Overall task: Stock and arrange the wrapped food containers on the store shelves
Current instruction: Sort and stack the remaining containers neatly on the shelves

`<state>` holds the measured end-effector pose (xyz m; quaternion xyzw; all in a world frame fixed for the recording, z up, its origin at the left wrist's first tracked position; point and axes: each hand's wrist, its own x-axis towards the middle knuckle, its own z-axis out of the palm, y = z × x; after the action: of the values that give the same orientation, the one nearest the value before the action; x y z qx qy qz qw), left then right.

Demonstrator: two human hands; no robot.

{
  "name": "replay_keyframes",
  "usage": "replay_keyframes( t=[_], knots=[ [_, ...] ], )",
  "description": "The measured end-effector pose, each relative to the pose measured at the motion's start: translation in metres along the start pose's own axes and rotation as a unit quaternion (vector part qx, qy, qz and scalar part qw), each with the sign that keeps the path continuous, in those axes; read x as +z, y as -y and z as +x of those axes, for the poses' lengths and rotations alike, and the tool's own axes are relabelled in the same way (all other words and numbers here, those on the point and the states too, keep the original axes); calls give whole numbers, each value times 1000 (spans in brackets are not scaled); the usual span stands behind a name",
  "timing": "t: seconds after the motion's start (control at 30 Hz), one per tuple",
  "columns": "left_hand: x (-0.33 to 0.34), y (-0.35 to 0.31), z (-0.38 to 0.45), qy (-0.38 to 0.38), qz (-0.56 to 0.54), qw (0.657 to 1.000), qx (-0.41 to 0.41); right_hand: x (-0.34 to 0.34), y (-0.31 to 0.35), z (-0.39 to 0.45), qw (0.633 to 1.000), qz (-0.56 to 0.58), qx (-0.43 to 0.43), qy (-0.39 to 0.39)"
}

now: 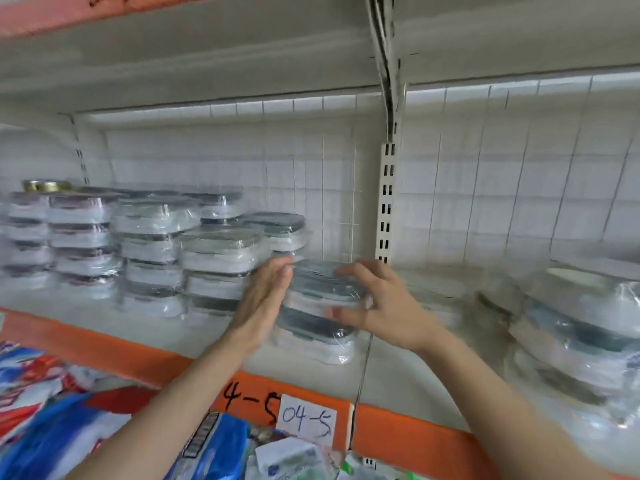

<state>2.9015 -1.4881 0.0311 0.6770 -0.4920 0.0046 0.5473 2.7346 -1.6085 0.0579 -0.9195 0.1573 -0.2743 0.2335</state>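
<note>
Two plastic-wrapped food containers with dark lids are stacked on the shelf: the top container lies on the bottom container. My left hand lies flat with straight fingers against the left side of this stack. My right hand is at the right side of the top container, fingers spread and slightly bent; motion blur hides whether they touch it. Several taller stacks of wrapped containers stand to the left.
Another blurred pile of wrapped containers sits on the right part of the shelf. The orange shelf edge carries a paper tag reading 04-5. Blue and red packaged goods lie below. A slotted upright divides the wire back.
</note>
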Motion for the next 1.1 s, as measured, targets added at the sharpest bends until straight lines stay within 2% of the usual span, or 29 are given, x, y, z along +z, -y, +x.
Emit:
replay_keyframes(
  t=[0.07,0.17,0.3,0.37,0.43,0.53,0.6,0.63,0.73,0.8,0.87,0.97,1.0,1.1],
  knots=[
    [1,0,0,9,2,1000,-10,5,-4,0,1000,-15,-8,2],
    [2,-6,-2,15,0,1000,-15,-1,-13,-3,1000,27,-14,3],
    [4,-9,-8,67,82,994,5,-7,-21,-7,999,42,-17,-25],
    [7,-12,-9,41,160,985,45,-5,-23,-7,997,45,-10,-62],
    [5,-20,-10,-9,219,968,119,-6,-25,-6,994,52,-8,-100],
    [-18,-36,-2,-41,246,941,229,-11,-26,-8,989,66,0,-135],
    [-45,-42,15,-43,286,922,256,-9,-23,-11,987,82,8,-135],
    [-59,-43,26,-39,329,913,237,-6,-21,-12,987,90,12,-133],
    [-87,-24,46,-12,489,865,115,-2,-9,0,985,113,33,-129],
    [-90,-5,43,-7,484,869,101,-4,0,24,980,128,52,-140],
    [-89,6,43,-15,450,884,127,-4,11,56,976,134,59,-162],
    [-92,16,49,-55,432,882,179,0,27,110,978,91,46,-180],
    [-92,17,48,-65,423,884,188,2,30,128,983,67,41,-167],
    [-89,22,48,-90,401,891,194,17,32,174,997,-26,45,-62]
  ],
)
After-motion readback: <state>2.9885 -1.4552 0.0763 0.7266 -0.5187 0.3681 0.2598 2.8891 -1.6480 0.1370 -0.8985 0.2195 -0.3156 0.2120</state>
